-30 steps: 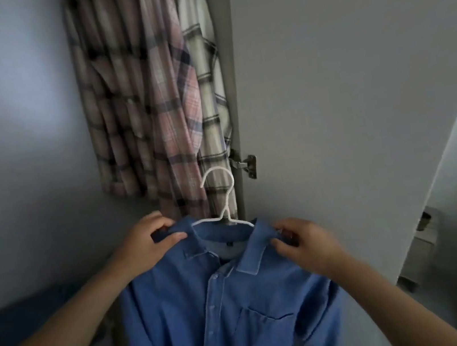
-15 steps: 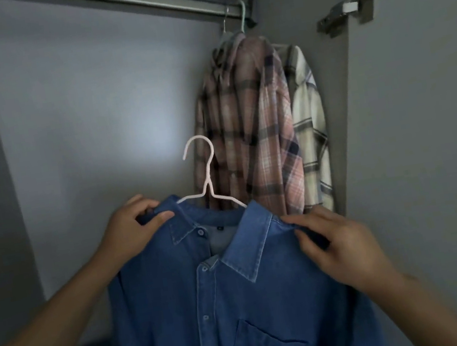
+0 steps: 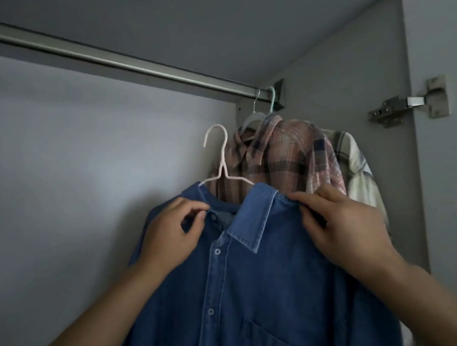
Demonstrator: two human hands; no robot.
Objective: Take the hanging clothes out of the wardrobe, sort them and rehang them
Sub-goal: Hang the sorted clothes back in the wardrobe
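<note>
A blue denim shirt [image 3: 252,294] hangs on a white wire hanger [image 3: 220,156], held up inside the wardrobe. My left hand [image 3: 168,236] grips the shirt's left shoulder by the collar, and my right hand [image 3: 346,223] pinches its right shoulder. The hanger's hook is free in the air, below the metal rail [image 3: 101,57]. Behind it, at the rail's right end, hang a pink plaid shirt [image 3: 288,160] and a cream plaid shirt [image 3: 357,170] on their own hangers.
The rail runs bare from upper left down to the plaid shirts. The wardrobe's pale back wall [image 3: 71,173] fills the left. A door hinge [image 3: 408,107] sits on the right side panel, with the open door beyond it.
Both hands have lifted the denim shirt higher toward the rail. My view has tilted up, so the rail and the wardrobe's top now show.
</note>
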